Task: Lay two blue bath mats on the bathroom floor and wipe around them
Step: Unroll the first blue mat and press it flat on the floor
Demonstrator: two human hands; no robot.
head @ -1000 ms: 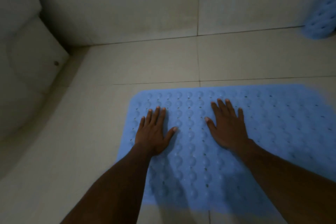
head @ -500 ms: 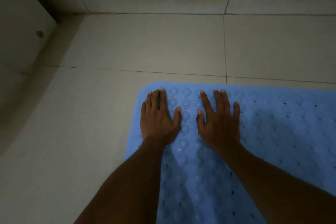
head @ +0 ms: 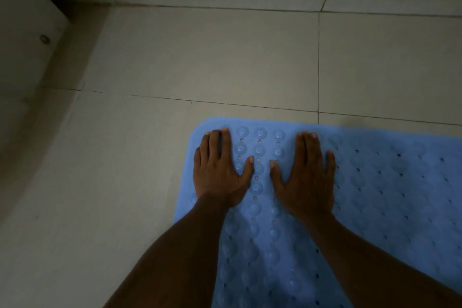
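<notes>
Head view: the mat [head: 375, 207] lies flat on the floor [head: 200, 57], its far left corner under both palms. Left hand [head: 220, 175] and right hand [head: 307, 182] press down, fingers straight. I judge it soft, floppy and clingy; I'd peel it from a corner.

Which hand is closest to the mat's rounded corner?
The left hand, flat by the far left corner of the blue mat; the right hand lies further in.

Both flat hands have slid up the blue, perforated rubber bath mat [head: 387, 195] to its far edge. The left hand [head: 220, 172] now presses beside the mat's far-left corner, with the right hand [head: 307, 177] near it, thumbs closer together than a second ago.
</notes>
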